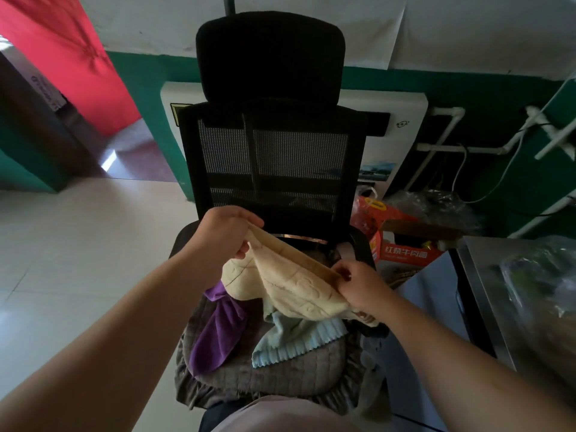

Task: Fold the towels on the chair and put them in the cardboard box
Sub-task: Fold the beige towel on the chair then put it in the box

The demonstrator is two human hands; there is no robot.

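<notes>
Over the seat of the black mesh chair [274, 157], both hands hold up a cream towel [299, 288] by one edge: the left hand [226, 233] pinches one end between thumb and curled fingers, and the right hand [358, 285] pinches the other end lower down, so the edge runs taut and slanted between them while the rest of the cloth sags onto the pile. Beneath it lie a purple towel [218, 335] and a light blue towel [296, 341], both crumpled on the grey seat cushion [280, 378]. To the right of the chair stands an open red and white cardboard box [402, 244], near the armrest. The step in hand looks like spreading the cream towel before the first fold. To do it well, I would lift it clear of the other two so nothing drags, level the two hands, find the true corners and not a bunched hem, then bring corner to corner. The likely slip is a lopsided fold from the hanging, twisted bulk.
</notes>
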